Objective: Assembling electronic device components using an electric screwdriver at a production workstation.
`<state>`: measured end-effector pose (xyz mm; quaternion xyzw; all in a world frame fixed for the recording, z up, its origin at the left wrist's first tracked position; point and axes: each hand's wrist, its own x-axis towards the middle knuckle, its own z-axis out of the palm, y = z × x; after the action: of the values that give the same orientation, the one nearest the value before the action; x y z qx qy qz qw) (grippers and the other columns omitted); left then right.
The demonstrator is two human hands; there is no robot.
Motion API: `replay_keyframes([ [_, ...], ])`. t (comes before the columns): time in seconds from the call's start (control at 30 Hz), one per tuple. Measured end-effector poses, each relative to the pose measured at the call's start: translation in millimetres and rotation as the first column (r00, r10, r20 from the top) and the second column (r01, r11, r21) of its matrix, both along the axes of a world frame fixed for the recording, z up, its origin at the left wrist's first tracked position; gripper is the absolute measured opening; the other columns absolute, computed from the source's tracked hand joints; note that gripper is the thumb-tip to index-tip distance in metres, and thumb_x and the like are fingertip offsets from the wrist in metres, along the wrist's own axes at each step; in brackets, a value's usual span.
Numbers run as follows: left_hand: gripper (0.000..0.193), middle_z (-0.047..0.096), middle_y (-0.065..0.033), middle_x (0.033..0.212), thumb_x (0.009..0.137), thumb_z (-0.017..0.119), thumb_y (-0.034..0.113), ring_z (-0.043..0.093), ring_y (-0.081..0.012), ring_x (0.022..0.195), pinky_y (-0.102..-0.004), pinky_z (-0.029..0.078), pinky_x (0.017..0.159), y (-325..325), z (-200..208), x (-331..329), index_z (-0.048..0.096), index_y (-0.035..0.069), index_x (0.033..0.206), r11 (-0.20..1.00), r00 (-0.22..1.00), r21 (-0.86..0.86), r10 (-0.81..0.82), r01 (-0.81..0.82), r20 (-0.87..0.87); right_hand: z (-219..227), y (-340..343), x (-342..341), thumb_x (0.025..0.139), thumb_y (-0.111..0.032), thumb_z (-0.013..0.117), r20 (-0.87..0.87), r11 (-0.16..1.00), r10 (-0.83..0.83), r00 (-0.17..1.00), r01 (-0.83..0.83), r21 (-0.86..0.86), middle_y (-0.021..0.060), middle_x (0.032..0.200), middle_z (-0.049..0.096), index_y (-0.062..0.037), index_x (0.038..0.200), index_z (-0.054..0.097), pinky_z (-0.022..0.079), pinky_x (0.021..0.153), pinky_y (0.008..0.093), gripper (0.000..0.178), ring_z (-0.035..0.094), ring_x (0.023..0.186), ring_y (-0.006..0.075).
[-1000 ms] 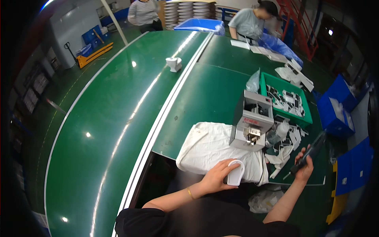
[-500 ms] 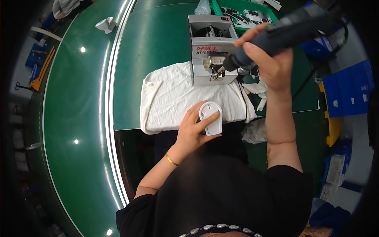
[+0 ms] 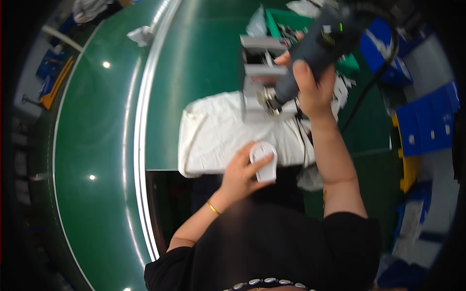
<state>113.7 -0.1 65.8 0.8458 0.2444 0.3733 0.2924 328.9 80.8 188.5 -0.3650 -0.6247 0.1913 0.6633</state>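
My left hand [image 3: 236, 175] grips a white plastic housing [image 3: 266, 173] at the front edge of the padded cloth, thumb across its face. Small holes show in the rounded end of the housing. In my right hand [image 3: 316, 94] is a dark electric screwdriver [image 3: 310, 60], held slantwise with its cable trailing off the upper end. Its tip points down at the metal outlet on the front of a grey screw feeder [image 3: 250, 102]. Blur hides whether tip and outlet touch, and I cannot make out a screw on the bit.
Folded white cloth [image 3: 213, 131] lies on the green table [image 3: 204, 63] before the feeder. Behind it stand a clear plastic bag [image 3: 257, 23] and a green bin [image 3: 281, 18] of parts. A white piece [image 3: 141, 35] sits left, past a metal rail [image 3: 145, 106]. Blue bins [image 3: 432, 114] stand right.
The whole view has shifted slightly. My right hand has moved left relative to the feeder, and the screwdriver is tilted more steeply. My left hand keeps its hold on the housing.
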Motion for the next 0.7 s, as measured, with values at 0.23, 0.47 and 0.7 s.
replay_keyframes([
  [0.23,0.065,0.050,-0.0187,0.133,0.065,0.086,0.024,0.049,-0.0377,0.122,-0.0430,0.044,0.099,-6,-3,-3,0.061,0.021,0.125,0.998,0.996,-0.016,-0.055,0.056,0.072,23,-6,6,0.069,-0.018,0.087,-0.160,0.889,0.361,0.919,-0.391,-0.240,0.0080,0.081,0.060,-0.0064,0.141,0.028,0.054,0.073,0.0362,0.093,0.064,0.073,0.0191],
  [0.47,0.065,0.046,-0.0198,0.136,0.066,0.085,0.026,0.048,-0.0384,0.124,-0.0426,0.043,0.100,-4,1,-2,0.060,0.020,0.126,0.999,0.997,-0.010,-0.049,0.050,0.051,31,-13,-9,0.083,-0.015,0.072,-0.168,0.937,0.239,0.956,-0.273,-0.219,0.0064,0.074,0.057,0.0012,0.130,0.038,0.052,0.070,0.0320,0.061,0.061,0.068,0.0167],
  [0.7,0.065,0.048,-0.0196,0.134,0.065,0.085,0.026,0.049,-0.0389,0.123,-0.0431,0.044,0.100,-2,5,-4,0.061,0.020,0.125,1.000,0.998,-0.007,-0.029,0.030,0.051,25,-16,-27,0.083,0.005,0.062,-0.193,0.978,-0.064,0.979,0.023,-0.205,0.0056,0.072,0.058,0.0010,0.116,0.047,0.050,0.060,0.0294,0.036,0.056,0.058,0.0141],
])
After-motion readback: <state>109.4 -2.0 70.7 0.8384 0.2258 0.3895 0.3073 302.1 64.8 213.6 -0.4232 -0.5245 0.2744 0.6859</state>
